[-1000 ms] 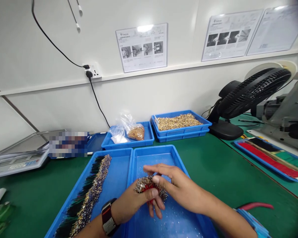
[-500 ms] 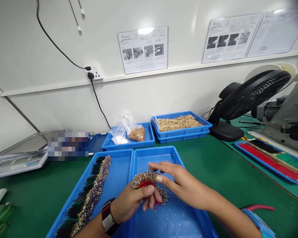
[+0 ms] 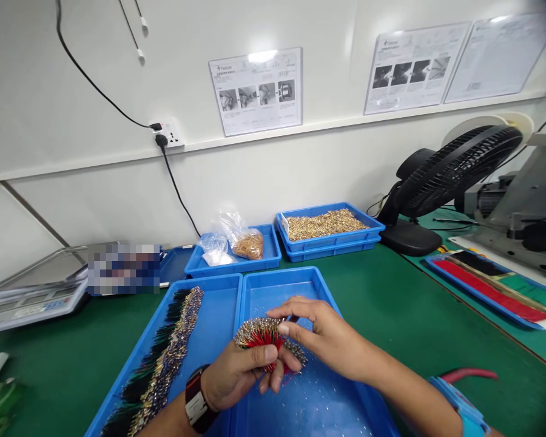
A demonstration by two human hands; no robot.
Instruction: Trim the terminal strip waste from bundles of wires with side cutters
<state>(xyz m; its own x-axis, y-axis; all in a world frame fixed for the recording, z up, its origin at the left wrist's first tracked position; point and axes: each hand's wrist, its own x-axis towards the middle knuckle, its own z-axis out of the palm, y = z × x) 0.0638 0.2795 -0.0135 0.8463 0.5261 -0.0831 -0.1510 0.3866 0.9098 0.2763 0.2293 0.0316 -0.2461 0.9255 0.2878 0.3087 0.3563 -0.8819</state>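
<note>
— Where's that red metal-tipped bundle (image 3: 264, 341)?
— Over the near right blue tray (image 3: 277, 292), clamped in the left hand (image 3: 236, 371)!
— And the right hand (image 3: 325, 334)?
— Curled at its tips; pinching? Can't tell!

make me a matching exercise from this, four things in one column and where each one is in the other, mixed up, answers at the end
Things
1. red bundle with metal tips
2. loose gold-coloured pieces
3. lower black plug
4. row of dark strands

Places
A. in the white wall socket
B. in the near left blue tray
C. held in the left hand
D. in the upper of two stacked blue trays

Pairs: 1-C, 2-D, 3-A, 4-B
</note>
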